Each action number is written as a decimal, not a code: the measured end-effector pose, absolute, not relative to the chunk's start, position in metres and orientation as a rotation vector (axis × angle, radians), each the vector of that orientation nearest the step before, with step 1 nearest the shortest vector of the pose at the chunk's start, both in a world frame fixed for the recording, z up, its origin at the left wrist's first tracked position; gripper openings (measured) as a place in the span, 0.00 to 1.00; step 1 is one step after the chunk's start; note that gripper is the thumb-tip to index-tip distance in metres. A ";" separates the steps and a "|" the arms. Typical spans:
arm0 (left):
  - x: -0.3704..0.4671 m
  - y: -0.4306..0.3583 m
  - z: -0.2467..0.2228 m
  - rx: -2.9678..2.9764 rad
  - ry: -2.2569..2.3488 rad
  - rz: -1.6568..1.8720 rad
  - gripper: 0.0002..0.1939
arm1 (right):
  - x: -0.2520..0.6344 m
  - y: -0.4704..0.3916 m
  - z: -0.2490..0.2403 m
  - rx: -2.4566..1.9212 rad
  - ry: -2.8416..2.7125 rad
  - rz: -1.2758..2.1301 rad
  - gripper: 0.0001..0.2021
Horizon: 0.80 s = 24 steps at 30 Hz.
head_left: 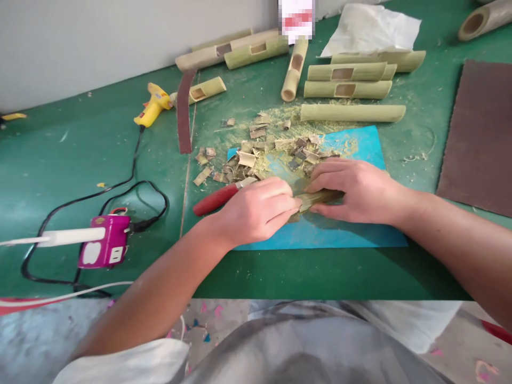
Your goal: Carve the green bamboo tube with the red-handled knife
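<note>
Over a blue sheet (pixel 344 237), both of my hands grip a short, greenish bamboo piece (pixel 320 199). My left hand (pixel 266 210) has its fingers closed at the piece's left end. From the right, my right hand (pixel 356 189) wraps round the other end and covers much of it. A red-handled knife (pixel 218 200) lies just left of my left hand, its blade partly hidden. Behind my hands are a heap of small bamboo scraps (pixel 248 160) and pale dust on the sheet.
Bamboo tubes with cut windows (pixel 348 89) lie at the back. A yellow glue gun (pixel 152 105), a brown abrasive strip (pixel 184 114) and a purple power adapter (pixel 104 242) with cables are on the left. A brown sheet (pixel 478 138) lies right; white paper (pixel 372 29) rests behind.
</note>
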<state>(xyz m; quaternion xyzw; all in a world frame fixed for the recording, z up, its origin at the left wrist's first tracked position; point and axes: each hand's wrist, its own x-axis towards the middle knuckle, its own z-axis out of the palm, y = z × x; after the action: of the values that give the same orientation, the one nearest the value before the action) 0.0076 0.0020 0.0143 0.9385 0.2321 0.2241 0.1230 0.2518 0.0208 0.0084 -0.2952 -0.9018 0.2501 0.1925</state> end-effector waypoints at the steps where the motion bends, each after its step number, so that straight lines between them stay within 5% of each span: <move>1: 0.007 0.002 0.015 2.799 0.667 0.632 0.09 | 0.252 0.021 0.009 -0.833 -2.537 0.695 0.07; 14: 0.012 0.001 0.017 2.933 0.689 0.564 0.13 | 0.252 0.023 0.008 -0.824 -2.559 0.662 0.07; 24: 0.021 -0.011 0.014 2.211 1.063 0.865 0.04 | 0.250 0.022 0.008 -0.864 -2.565 0.638 0.07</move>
<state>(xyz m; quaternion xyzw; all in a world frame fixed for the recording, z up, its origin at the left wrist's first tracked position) 0.0210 -0.0108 0.0140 0.8191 0.3938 0.3205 0.2671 0.2497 0.0215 0.0084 -0.3056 -0.9074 0.2257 0.1797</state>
